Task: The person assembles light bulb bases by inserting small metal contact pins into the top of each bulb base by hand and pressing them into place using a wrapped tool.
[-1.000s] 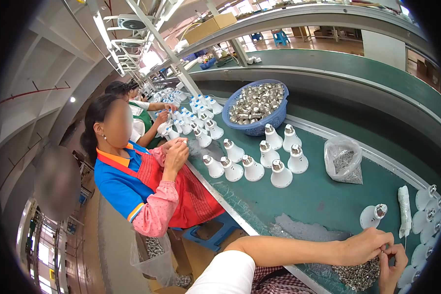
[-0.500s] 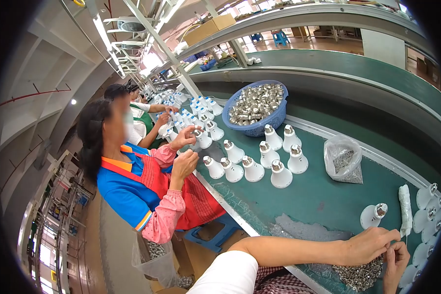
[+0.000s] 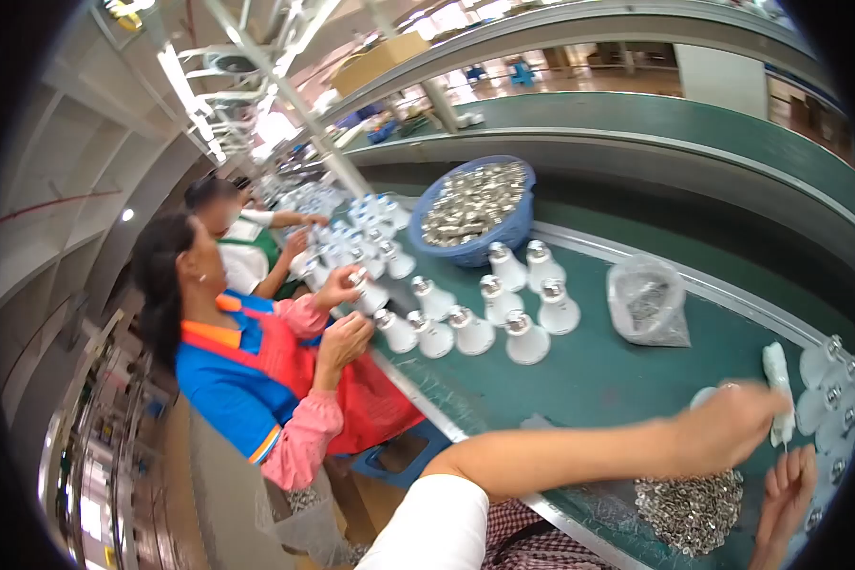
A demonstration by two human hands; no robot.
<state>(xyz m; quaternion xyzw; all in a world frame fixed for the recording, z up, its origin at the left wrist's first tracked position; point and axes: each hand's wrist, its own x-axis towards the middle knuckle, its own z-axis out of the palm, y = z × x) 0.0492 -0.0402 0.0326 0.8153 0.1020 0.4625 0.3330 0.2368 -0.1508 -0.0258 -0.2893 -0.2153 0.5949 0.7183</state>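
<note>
My left hand is smeared by motion, reaching across from the white sleeve. It covers part of a white bulb housing and nearly meets a white wrapped bundle with a thin tip; whether it holds anything is hidden. Lower down, at the right edge, my right hand points its loosely bent fingers upward, apart from my left hand, with nothing visible in them. Between my hands and the near bench edge lies a heap of small metal parts.
More white bulb housings crowd the right edge, and several stand mid-bench. A clear bag of metal pieces and a blue basket of metal caps sit behind. A co-worker in a red apron handles a housing at left.
My left hand has moved up and away from my right hand, over the single housing. My right hand has parted from it and sits slightly right. The whole view has shifted a little.
</note>
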